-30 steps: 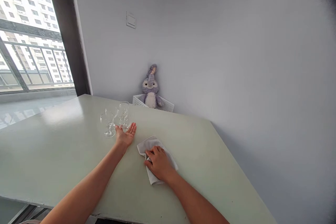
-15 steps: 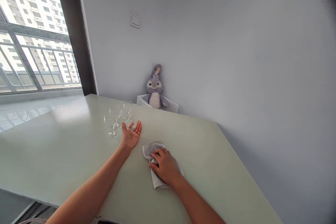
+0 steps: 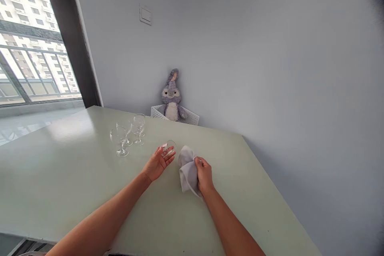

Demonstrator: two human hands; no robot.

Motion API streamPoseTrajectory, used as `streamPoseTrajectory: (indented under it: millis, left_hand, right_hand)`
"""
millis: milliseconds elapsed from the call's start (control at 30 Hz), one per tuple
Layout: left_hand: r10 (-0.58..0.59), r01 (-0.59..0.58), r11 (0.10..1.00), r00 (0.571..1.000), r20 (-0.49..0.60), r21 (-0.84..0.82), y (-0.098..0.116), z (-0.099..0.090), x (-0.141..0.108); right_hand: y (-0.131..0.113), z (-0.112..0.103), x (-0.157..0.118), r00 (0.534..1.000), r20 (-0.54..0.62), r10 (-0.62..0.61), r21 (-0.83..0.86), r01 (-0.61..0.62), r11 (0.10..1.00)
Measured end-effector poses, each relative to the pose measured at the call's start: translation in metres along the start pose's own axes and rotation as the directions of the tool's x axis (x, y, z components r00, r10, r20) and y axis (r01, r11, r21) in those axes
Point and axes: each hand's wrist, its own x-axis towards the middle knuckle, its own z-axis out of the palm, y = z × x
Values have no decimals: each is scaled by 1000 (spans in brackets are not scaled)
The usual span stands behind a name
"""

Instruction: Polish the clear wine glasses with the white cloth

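My left hand [image 3: 158, 163] is closed around a small clear stemmed glass [image 3: 171, 147], held tilted above the table with its rim towards the right. My right hand [image 3: 204, 172] grips a light grey cloth [image 3: 188, 170], which hangs bunched from the fingers just to the right of the glass. Cloth and glass are apart by a small gap. Several more clear stemmed glasses [image 3: 121, 140] stand upright in a cluster to the left of my left hand, partly overlapping each other.
The pale green table [image 3: 240, 192] has a light reflection at its far left. Behind its far edge, a grey plush rabbit [image 3: 171, 100] sits in a white perforated basket [image 3: 192, 118] against the wall. A window [image 3: 33, 64] is at the left.
My left hand has moved right, taking one glass away from the cluster. My right hand has gathered up the cloth, which lay flat on the table. The view has shifted slightly.
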Motion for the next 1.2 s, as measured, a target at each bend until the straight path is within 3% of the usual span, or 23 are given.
streamPoseTrajectory:
  millis: [67,167,233,333,433,533,667,833,900,1033,1200]
  left_hand:
    - [13,-14,997,1000,18,70,-4,4,-2]
    - [41,-45,987,999,27,154,-11,8,-4]
    - [57,-64,976,998,37,207,-15,11,-5]
    - [78,-92,958,995,62,272,-19,13,-7]
    - [103,-117,942,993,62,315,-19,15,-9]
    - [115,-131,933,991,67,336,-17,15,-10]
    - [75,-95,945,994,73,314,-17,16,-10]
    - [-52,18,959,992,112,284,-18,19,-15]
    - [-93,48,954,986,140,294,-20,20,-17]
    - [-137,58,890,980,145,453,-28,18,-18]
    - [-52,-3,774,996,67,633,-30,12,-16]
  right_hand:
    - [0,-7,8,992,-99,78,227,-54,972]
    - [-12,-4,3,997,-73,39,333,-13,943]
    - [-24,4,-11,996,50,-71,266,55,962]
    - [-39,17,-33,938,279,-203,11,209,978]
    - [-43,19,-41,896,372,-243,-202,334,921]
    - [-39,14,-36,864,477,-159,-135,250,959]
    - [-40,12,-32,775,627,-76,-29,121,992]
    - [-54,13,-39,769,600,-221,-82,334,939]
    - [-54,14,-42,774,607,-181,-68,278,958]
    - [-40,16,-42,796,602,70,-20,-72,997]
    - [-22,15,-29,796,580,172,103,-281,954]
